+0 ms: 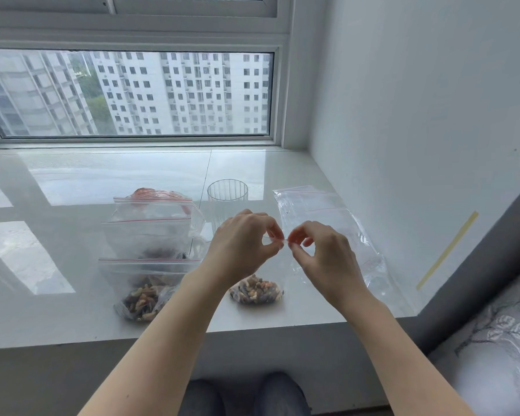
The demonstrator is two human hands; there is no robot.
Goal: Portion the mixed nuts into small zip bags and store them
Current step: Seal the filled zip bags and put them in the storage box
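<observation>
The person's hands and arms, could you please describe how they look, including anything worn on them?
Both forearms are bare with no sleeves in view. The left hand and the right hand wear no gloves, and no rings, watch or bracelets show. The fingernails look short and unpainted.

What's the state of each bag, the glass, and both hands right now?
Small zip bag: holds nuts, hangs from both hands, top pinched.
Left hand: pinches the bag's top.
Right hand: pinches the bag's top.
Front filled bag: holds nuts, lying on the sill; seal cannot be told.
Large bag: standing behind it, dark contents low inside.
Glass: upright, empty.
Empty zip bags: lying flat.
</observation>
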